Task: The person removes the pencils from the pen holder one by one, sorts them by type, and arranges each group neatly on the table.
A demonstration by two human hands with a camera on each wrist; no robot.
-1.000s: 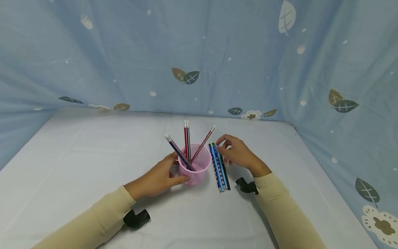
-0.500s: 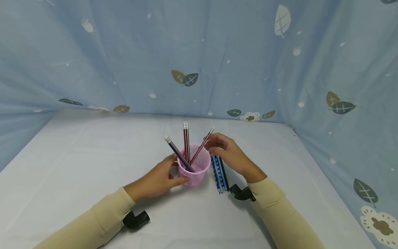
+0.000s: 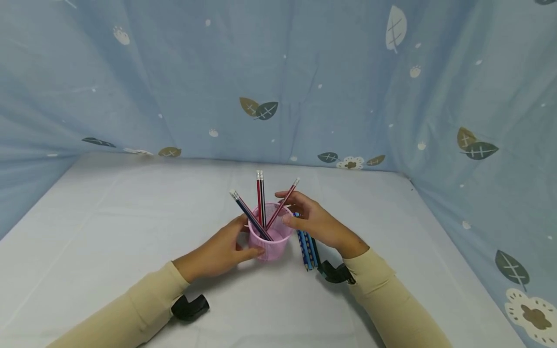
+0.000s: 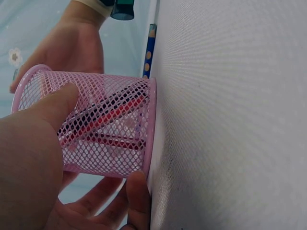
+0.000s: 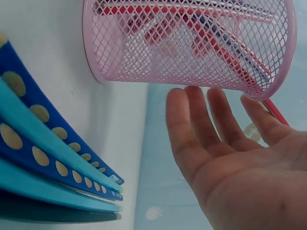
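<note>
Pink mesh cup (image 3: 273,250) stands upright on the white tabletop (image 3: 130,217), striped pencils (image 3: 259,198) leaning inside. The left hand (image 3: 222,249) grips its side; the right hand (image 3: 319,223), fingers loosely spread and holding nothing, is at the opposite rim, contact unclear. Blue pencils (image 3: 307,251) lie just right of the cup.

Pink mesh cup (image 5: 187,43) along top, base toward white tabletop (image 5: 112,115). Inside, red and dark pencils (image 5: 276,112); one red, jutting past rim. Right hand (image 5: 240,167) beside cup, fingers extended, contact unclear. Lower left, side by side: two dotted dark-blue pencils (image 5: 50,122), two light-blue pencils (image 5: 48,139), one dark teal pencil (image 5: 48,212).
</note>
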